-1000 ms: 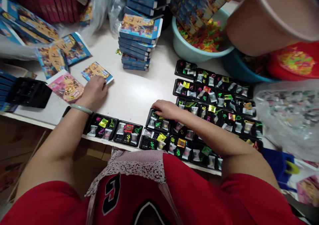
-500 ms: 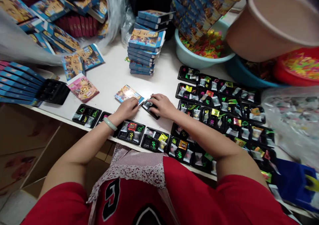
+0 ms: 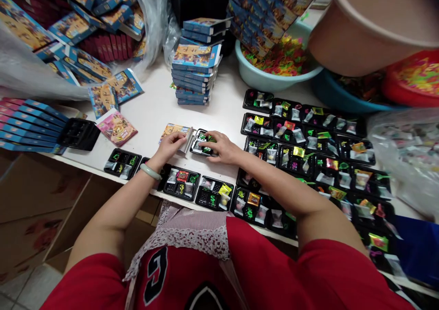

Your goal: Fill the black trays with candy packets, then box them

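Thumb and fingers pinched tight on the left hand [image 3: 168,148], looks like they've got the near right edge of a small blue-and-yellow box [image 3: 171,129]. Right hand [image 3: 222,149] is more spread out, fingers draped over a black tray [image 3: 195,150] with bits in it; can't tell if it's really gripping or just resting on top.

Main thing spatially: tray lies flat just right of the box, its left rim facing the box's raised end, with only a sliver between. Right hand's the nearer one, literally on it. Long axis of the tray? Too much hand in the way to call it.

Both sit on a white tabletop [image 3: 151,106]. As for room, a front row of filled trays [image 3: 203,195] runs along the near edge, a stack of boxes [image 3: 194,79] stands behind, a pink packet [image 3: 117,127] is off left, and a block of filled trays [image 3: 291,157] crowds the right.
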{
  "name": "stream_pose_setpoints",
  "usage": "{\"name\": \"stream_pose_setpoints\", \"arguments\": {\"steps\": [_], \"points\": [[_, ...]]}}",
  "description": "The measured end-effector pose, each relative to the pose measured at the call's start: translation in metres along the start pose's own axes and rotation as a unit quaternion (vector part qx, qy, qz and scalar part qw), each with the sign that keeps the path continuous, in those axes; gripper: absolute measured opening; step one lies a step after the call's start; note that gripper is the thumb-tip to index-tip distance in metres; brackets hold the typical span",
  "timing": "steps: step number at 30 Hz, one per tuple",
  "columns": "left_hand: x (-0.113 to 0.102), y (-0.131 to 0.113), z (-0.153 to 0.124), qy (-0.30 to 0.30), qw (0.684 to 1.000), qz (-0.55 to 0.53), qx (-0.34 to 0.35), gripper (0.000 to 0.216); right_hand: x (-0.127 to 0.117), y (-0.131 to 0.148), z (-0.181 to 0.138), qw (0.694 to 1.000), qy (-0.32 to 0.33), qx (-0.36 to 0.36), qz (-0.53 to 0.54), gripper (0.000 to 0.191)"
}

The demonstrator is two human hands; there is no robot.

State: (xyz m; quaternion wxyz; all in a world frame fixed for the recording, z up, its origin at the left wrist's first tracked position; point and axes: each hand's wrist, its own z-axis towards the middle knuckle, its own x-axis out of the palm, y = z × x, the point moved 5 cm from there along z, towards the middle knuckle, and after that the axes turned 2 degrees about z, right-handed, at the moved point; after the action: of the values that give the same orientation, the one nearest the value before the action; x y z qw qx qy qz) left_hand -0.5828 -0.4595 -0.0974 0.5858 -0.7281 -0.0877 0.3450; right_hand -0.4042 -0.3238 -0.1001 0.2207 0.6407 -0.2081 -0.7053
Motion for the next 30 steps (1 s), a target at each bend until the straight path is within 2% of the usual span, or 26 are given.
{"name": "stream_pose_setpoints", "arguments": {"steps": [2,5,12,17,20,23,26,30], "points": [[-0.004,-0.003,0.001,0.001,1.0,-0.015,-0.001,0.022,-0.005,0.004,0.002,0.998,0.03,-0.051,0.02,0.059],[-0.004,-0.006,0.001,0.027,0.999,-0.034,0.002,0.025,-0.007,0.004,0.007,0.995,0.054,-0.072,0.038,0.058],[0.013,0.002,0.003,0.068,0.994,-0.081,-0.037,0.03,0.014,-0.01,0.023,0.997,0.021,-0.061,0.038,0.056],[0.026,0.009,0.013,0.049,0.997,-0.049,-0.036,0.027,0.032,-0.012,0.029,0.999,-0.014,-0.035,-0.002,0.051],[0.03,0.011,0.016,0.032,0.999,-0.013,-0.016,0.021,0.034,-0.013,0.028,1.0,0.002,-0.026,-0.016,0.054],[0.033,0.014,0.017,0.033,0.999,-0.008,-0.022,0.018,0.032,-0.015,0.025,1.0,0.013,-0.008,-0.02,0.049],[0.033,0.016,0.017,0.031,0.998,-0.028,-0.045,0.016,0.033,-0.014,0.023,1.0,0.001,0.006,-0.01,0.044],[0.03,0.013,0.017,0.026,0.998,-0.026,-0.041,0.014,0.037,-0.013,0.024,1.0,-0.023,0.004,0.004,0.043]]}}
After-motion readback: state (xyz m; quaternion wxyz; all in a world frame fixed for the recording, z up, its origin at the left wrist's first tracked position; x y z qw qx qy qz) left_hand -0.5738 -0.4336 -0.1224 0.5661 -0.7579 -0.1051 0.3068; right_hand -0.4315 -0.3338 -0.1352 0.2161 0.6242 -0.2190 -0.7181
